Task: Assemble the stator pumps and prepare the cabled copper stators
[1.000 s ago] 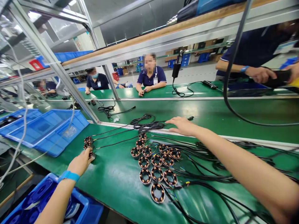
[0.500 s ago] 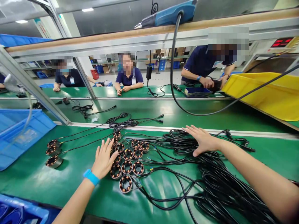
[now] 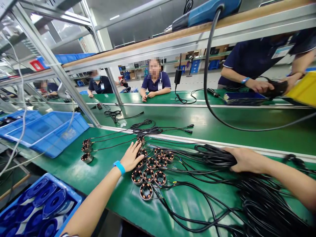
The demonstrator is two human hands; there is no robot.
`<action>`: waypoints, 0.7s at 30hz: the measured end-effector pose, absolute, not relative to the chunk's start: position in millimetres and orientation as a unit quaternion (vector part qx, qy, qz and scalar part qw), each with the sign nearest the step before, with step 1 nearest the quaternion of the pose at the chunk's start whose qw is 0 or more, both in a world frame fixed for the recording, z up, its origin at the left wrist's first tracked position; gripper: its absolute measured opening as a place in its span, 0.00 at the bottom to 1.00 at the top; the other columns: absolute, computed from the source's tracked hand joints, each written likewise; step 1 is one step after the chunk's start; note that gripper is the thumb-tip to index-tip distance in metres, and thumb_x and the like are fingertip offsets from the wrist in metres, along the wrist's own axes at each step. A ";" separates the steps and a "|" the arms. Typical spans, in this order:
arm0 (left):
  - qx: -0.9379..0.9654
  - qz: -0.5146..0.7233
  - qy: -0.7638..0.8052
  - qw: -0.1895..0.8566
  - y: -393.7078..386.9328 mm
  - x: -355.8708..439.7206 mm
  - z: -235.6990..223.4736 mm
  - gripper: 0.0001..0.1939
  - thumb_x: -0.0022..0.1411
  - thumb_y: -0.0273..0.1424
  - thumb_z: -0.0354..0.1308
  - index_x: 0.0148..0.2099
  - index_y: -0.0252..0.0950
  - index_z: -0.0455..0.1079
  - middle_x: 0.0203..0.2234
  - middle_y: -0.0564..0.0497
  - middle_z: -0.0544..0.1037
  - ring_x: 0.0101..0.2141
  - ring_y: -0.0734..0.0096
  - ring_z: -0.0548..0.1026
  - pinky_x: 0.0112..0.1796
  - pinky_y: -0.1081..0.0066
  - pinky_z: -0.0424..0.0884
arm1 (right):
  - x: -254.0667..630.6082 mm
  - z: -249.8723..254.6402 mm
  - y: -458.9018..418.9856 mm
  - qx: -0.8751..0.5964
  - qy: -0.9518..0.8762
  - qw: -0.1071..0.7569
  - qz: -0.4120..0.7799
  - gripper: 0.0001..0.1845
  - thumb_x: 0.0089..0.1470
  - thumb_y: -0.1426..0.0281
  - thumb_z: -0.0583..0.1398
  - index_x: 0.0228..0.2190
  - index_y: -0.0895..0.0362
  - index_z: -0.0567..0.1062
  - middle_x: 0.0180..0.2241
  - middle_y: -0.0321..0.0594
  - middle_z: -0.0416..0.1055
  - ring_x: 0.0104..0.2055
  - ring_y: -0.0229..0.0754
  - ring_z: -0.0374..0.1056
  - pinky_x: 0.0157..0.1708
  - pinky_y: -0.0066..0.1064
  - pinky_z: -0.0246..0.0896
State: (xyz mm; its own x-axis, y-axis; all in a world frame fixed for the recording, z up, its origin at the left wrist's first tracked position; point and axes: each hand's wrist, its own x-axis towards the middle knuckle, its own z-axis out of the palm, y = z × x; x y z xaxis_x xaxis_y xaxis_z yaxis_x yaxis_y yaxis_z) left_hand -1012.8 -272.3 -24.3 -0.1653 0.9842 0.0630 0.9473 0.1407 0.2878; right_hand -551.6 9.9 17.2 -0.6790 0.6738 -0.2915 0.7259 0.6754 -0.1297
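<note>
Several motor stators (image 3: 148, 175), ring-shaped with copper windings, stand grouped on the green bench, with thin coloured leads joining black cables. Over the group's left edge lies my left hand (image 3: 130, 157), fingers extended and touching the nearest stators; it wears a blue wristband (image 3: 119, 167). My right hand (image 3: 247, 160) is wrapped round a coiled bundle of black cables (image 3: 214, 154), its fingertips partly hidden behind the bundle. A larger heap of black cables (image 3: 264, 204) spreads below that hand. Farther left, three separate stators (image 3: 86, 158) stand with their cables running to the right.
Blue bins (image 3: 55, 131) stand at the left, and a blue crate of blue round parts (image 3: 53, 204) at lower left. A blue power tool (image 3: 204, 14) lies on the overhead shelf, its cord hanging down. Co-workers sit or stand across the bench; a yellow bin (image 3: 304, 89) is at right.
My right hand has closed round the cable bundle and bunched it together. My left hand stays spread at the stators. The view has swung left, showing more of the lower-left crate.
</note>
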 end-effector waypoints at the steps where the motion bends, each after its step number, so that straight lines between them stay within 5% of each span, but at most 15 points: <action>1: 0.649 0.133 0.746 0.067 -269.8 -1013.5 -24.7 0.38 0.70 0.55 0.38 0.73 0.37 0.43 0.71 0.46 0.43 0.69 0.54 0.35 0.67 0.52 0.44 | -548.3 27.8 15.6 0.392 0.906 0.089 -0.134 0.42 0.42 0.65 0.63 0.60 0.60 0.66 0.45 0.47 0.74 0.45 0.53 0.70 0.45 0.37 0.65; 5: 0.670 0.131 0.728 0.066 -251.7 -1015.2 -23.8 0.38 0.71 0.54 0.36 0.72 0.37 0.46 0.71 0.47 0.45 0.69 0.56 0.36 0.67 0.54 0.43 | -536.6 77.5 36.8 0.421 0.899 0.063 -0.105 0.41 0.43 0.61 0.66 0.58 0.59 0.67 0.45 0.47 0.73 0.44 0.50 0.71 0.43 0.35 0.65; 12: 0.729 0.087 0.674 0.085 -205.5 -1019.6 -14.8 0.36 0.72 0.51 0.38 0.72 0.35 0.44 0.71 0.45 0.44 0.69 0.58 0.38 0.67 0.57 0.43 | -535.8 108.0 32.8 0.491 0.854 0.156 0.068 0.40 0.51 0.61 0.63 0.62 0.62 0.62 0.48 0.57 0.71 0.46 0.59 0.70 0.39 0.39 0.61; 21: 0.726 0.107 0.678 0.028 -252.6 -936.5 25.9 0.42 0.66 0.60 0.43 0.73 0.50 0.33 0.71 0.49 0.35 0.69 0.46 0.32 0.64 0.37 0.36 | -508.8 114.1 7.0 0.516 0.848 0.106 0.064 0.39 0.51 0.58 0.62 0.61 0.57 0.62 0.43 0.50 0.74 0.43 0.56 0.71 0.37 0.39 0.62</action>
State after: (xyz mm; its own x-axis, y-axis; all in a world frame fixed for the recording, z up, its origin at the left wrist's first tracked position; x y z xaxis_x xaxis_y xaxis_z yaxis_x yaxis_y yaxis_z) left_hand -936.5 -252.6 25.9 0.0571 0.9915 0.1169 0.9795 -0.0783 0.1858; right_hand -508.8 7.0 114.1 -0.4447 0.8884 -0.1139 0.8615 0.4590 0.2172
